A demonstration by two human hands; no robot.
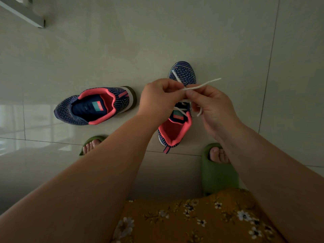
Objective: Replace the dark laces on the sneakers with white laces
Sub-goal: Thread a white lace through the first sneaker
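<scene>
Fingers [190,93] of our right hand [210,109] pinch one run of the white lace [201,86], and the left hand [157,99] grips the lace too, the two hands touching just above the right sneaker [177,109]. One lace end sticks out to the right past our hands; another strand lies across the toe, and a loop hangs below the right hand. This sneaker stands on the tiled floor [105,50], toe pointing away, with white lace crossing near its tongue, so we judge its lacing nearly done, perhaps at the tying stage. To the left, well apart, the other sneaker [94,106] lies with no lace that we can see, dark or white; it seems left to do. Our feet in green slippers [219,172] are nearest.
</scene>
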